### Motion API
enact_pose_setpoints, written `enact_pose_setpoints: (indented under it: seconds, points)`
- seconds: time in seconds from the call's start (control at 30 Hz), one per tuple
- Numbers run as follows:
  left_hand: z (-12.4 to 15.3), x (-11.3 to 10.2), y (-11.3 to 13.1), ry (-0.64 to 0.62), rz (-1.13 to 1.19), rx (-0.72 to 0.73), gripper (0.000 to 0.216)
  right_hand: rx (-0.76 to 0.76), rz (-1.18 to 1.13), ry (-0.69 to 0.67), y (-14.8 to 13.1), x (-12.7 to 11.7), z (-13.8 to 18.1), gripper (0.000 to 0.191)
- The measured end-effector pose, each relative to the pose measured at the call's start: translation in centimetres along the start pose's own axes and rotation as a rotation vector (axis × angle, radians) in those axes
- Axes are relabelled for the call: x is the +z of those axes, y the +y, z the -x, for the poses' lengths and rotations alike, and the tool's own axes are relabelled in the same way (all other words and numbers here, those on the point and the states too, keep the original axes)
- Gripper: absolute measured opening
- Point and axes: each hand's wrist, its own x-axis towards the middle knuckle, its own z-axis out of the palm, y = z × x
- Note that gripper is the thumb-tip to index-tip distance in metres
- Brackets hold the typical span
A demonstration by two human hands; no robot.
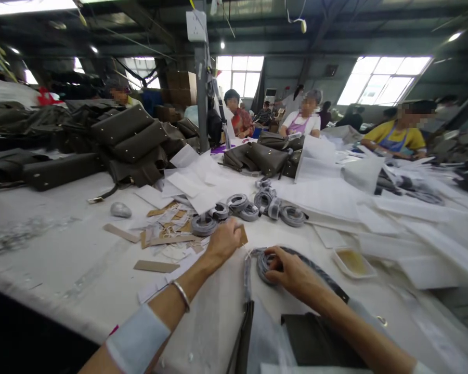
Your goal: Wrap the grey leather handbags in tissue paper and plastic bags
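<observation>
My left hand (225, 243) is closed on a small tan card tag (243, 236). A thin white string runs from the tag down to the wrapped strap. My right hand (288, 270) has its fingers curled around a coiled strap (263, 266) in grey, clear-looking wrapping. One length of that strap bends down on the left, and another passes behind my right forearm to a dark end. Below the coil lies a dark olive bag (315, 337), partly under thin white wrapping and my right arm. Several coiled straps (237, 202) sit just beyond my hands.
Loose card strips (156, 266) and tags lie on the left of the white table (113, 311). A shallow dish (354, 261) with yellowish contents is at right. Dark bags (136, 135) are heaped behind, white sheets (405, 234) spread rightward. Co-workers (302, 119) sit across the table.
</observation>
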Motion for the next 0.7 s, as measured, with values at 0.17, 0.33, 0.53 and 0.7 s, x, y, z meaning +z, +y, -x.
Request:
enact_pose_setpoints:
  seconds: [0.17, 0.33, 0.53, 0.7]
  points:
    - [-2.3, -1.3, -1.4, 0.001, -0.122, -0.073, 0.013, -0.028, -0.026, -0.005, 0.4, -0.1, -0.1, 0.042]
    - [0.0, -1.0, -1.7, 0.003, -0.305, -0.010, 0.008, -0.027, -0.016, -0.021, 0.4, -0.3, -0.2, 0.044]
    - [2.4, -1.8, -1.8, 0.072, -0.477, 0.070, 0.010, -0.060, -0.090, 0.130, -0.9, -5.2, 3.5, 0.040]
    - [4.3, -2.0, -2.2, 0.207, -0.505, 0.146, 0.026, 0.247, -0.530, -0.150, -0.5, -7.7, 14.8, 0.026]
